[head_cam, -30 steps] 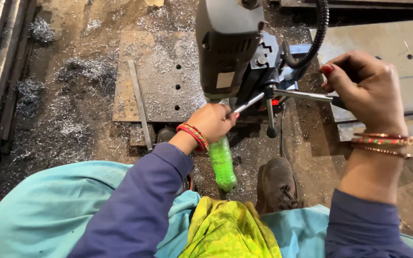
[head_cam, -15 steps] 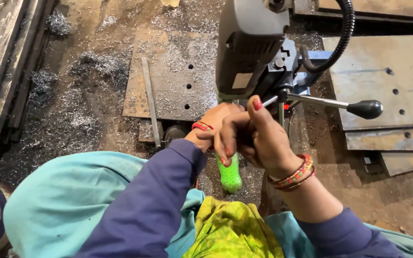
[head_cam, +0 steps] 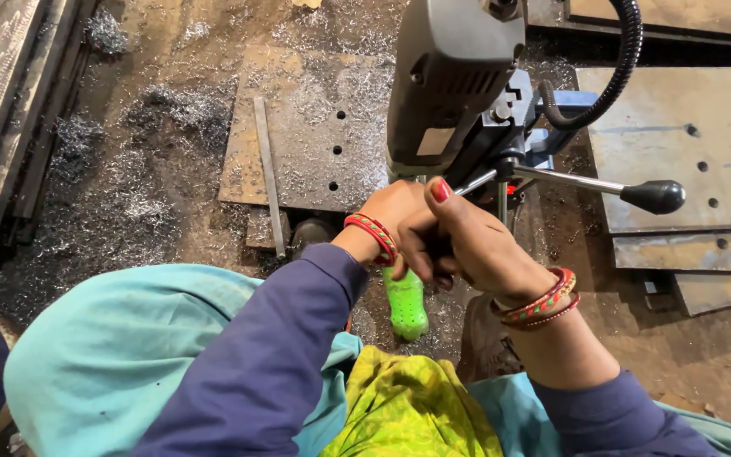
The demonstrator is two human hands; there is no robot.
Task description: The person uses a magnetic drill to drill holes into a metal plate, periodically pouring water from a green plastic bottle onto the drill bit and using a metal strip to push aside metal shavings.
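Steel plates cover the workshop floor (head_cam: 171,228); the drilled plate (head_cam: 315,135) lies at 11 o'clock from the hands. Above the hands stands the grey magnetic drill (head_cam: 454,80), its feed handle (head_cam: 655,196) projecting toward 3 o'clock, untouched. The left hand (head_cam: 395,222) is closed around the green bottle (head_cam: 405,303), held nozzle-up beneath the drill. The right hand (head_cam: 480,245) curls over it, grip closed at the bottle's top. Judged step: applying coolant; the next move calls for aiming at the cutter.
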